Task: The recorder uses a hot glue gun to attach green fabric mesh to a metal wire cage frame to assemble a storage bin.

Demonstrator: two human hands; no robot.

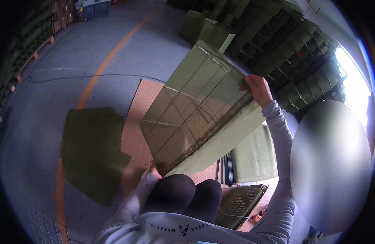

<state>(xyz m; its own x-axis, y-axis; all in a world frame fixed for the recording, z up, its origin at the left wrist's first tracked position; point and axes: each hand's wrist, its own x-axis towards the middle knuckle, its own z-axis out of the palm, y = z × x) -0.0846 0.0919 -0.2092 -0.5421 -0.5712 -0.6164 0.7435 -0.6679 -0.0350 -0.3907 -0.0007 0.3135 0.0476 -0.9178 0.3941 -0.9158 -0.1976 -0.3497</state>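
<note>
And here the green wire-framed piece is taking centre stage, tilting between both hands above the worker's knees and over a cardboard sheet. The right hand is clasping its upper right corner, fingers bending round the edge with no gap showing. Down at the lower corner the left hand is touching the piece, but the view is hiding most of its fingers, so I can't tell how tightly it is closing.

How far along are we? Wires are already criss-crossing the near face, and a second, paler face is slanting away under a dark, ragged edge. To my eye it's looking part-formed: two faces are meeting at an angle, but no closed box is showing.

Off to the left, a loose green sheet is lying flat on the floor, perhaps awaiting its turn; to the right, a pale green panel is resting beyond a dark perforated tray. Behind, stacked green boxes are towering, probably the finished lot, leaving this piece and maybe that sheet outstanding.
</note>
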